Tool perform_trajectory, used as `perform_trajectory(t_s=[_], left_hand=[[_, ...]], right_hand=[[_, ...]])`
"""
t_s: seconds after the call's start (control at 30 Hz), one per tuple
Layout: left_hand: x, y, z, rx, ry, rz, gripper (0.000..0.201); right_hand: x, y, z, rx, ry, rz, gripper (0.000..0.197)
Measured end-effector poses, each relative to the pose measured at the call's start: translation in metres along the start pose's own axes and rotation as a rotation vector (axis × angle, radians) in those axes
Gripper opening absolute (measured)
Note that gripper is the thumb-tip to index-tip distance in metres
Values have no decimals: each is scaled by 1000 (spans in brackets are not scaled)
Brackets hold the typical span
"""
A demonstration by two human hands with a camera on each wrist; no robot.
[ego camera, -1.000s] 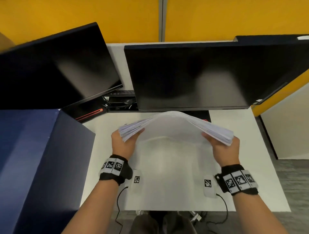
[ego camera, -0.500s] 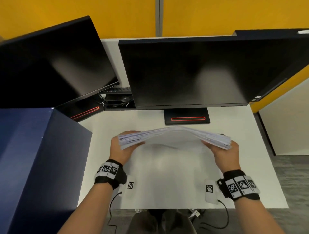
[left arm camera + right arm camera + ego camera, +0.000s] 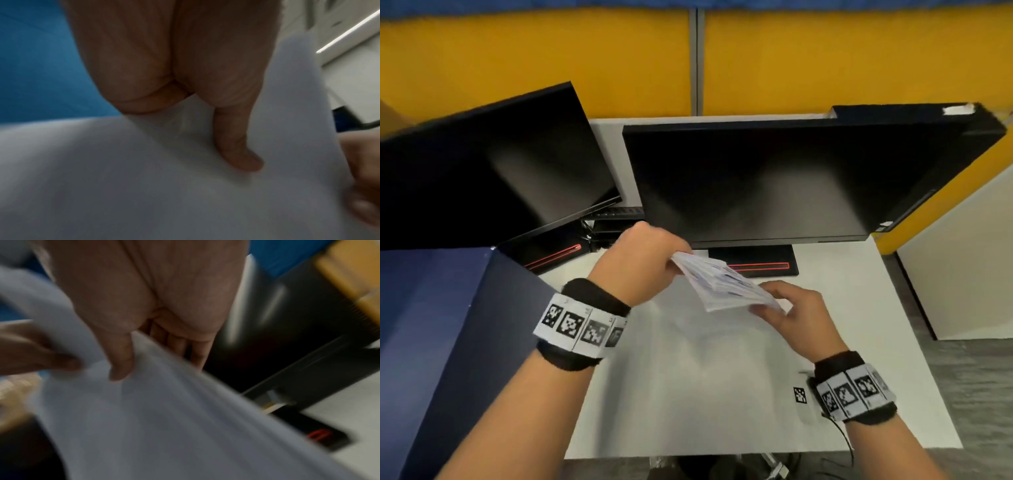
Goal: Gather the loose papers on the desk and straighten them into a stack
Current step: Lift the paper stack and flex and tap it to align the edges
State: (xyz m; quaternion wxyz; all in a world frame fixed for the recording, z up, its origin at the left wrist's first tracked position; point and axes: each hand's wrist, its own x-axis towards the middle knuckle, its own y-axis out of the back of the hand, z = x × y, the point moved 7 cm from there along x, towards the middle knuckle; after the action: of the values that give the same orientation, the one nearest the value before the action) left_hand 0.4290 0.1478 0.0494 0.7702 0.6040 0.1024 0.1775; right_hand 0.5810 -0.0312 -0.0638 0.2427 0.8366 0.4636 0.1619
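Worktop (image 3: 722, 394): white, with two dark monitors at its far edge; no loose sheets show on it, so I judge the gathering done.
Monitor (image 3: 774, 185): the nearer one stands just behind the paper.
Papers (image 3: 726, 284): one sheaf held in the air above the worktop, tilted steeply, its left end high and its right end low (half a second ago it lay level and arched between the two hands). The swing toward upright suggests the edges are about to be tapped square.
Left hand (image 3: 650, 260): raised, fingers curled round the upper end, thumb (image 3: 238, 146) pressed on the sheet.
Right hand (image 3: 794, 315): lower, thumb and fingers pinching the bottom corner.
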Motion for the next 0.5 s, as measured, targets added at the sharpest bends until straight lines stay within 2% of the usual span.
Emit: perform_trajectory(t_s=[0.1, 0.2, 0.3, 0.4, 0.5], left_hand=[[7, 4, 35, 53, -54, -65, 11], [-12, 7, 2, -82, 102, -45, 21], [-44, -13, -40, -506, 264, -26, 25], [-64, -62, -45, -1005, 398, 151, 36], [-72, -115, -33, -1167, 544, 299, 39]], right_hand=[[7, -11, -31, -6, 116, 59, 29], [-1, -8, -17, 123, 57, 158, 33], [-12, -8, 4, 212, -52, 194, 22], [-20, -11, 11, 356, -138, 242, 26], [-24, -18, 15, 457, -228, 262, 33]])
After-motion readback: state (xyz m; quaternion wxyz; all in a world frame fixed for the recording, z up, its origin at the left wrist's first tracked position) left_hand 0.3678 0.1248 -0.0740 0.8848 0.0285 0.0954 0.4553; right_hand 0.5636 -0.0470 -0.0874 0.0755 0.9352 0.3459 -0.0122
